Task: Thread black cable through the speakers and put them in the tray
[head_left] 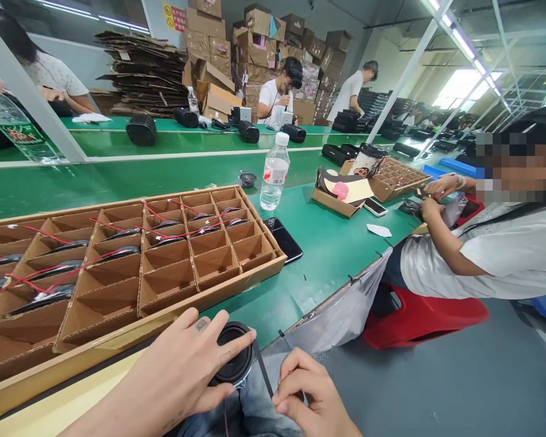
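My left hand (177, 370) grips a round black speaker driver (234, 355) from its side, low in the view above my lap. A thin black strip (264, 370) runs down from the speaker's rim to my right hand (307, 394), whose fingertips pinch its lower end. My jeans (250, 409) lie under both hands. To the left, a cardboard divider tray (131, 321) holds several speakers with red wires in its far compartments. Its compartments nearest my hands show bare cardboard.
A water bottle (274, 173) and a black phone (282, 240) stand on the green workbench (318, 267) beyond the tray. A seated co-worker (482, 243) works at the right with a second tray (400, 176). Stacked cartons (209, 67) fill the far background.
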`<state>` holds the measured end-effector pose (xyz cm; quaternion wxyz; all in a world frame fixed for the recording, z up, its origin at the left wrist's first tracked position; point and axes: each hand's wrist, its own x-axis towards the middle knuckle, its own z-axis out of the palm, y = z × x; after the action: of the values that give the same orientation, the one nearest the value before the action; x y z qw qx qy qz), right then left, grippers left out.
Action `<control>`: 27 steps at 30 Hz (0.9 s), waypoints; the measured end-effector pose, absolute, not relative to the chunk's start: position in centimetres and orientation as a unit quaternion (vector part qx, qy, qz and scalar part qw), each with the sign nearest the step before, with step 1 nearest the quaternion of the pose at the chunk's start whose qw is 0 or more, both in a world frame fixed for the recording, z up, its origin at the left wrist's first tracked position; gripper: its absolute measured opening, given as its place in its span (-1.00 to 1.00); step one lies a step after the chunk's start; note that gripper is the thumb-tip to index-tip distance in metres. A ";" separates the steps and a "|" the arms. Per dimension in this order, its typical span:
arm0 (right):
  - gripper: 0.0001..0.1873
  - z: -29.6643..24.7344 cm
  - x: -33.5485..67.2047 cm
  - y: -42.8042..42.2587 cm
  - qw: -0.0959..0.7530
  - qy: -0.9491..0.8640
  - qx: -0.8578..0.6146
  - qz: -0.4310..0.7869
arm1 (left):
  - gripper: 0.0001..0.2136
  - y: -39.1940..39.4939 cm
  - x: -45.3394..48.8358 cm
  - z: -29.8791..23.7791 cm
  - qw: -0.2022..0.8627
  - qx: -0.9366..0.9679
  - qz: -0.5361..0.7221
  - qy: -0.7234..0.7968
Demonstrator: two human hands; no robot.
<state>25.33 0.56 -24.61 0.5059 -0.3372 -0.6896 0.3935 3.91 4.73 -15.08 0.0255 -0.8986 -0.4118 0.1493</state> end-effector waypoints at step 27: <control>-0.75 -23.6 27.2 11.4 0.402 -0.609 -0.313 0.608 | -0.29 6.6 -0.1 -22.6 -0.148 -0.888 -0.089 -0.426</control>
<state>27.15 11.39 -23.59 0.4018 -0.3131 -0.6094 0.6076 -0.09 6.64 -22.55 -0.1477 -0.8880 -0.4262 -0.0893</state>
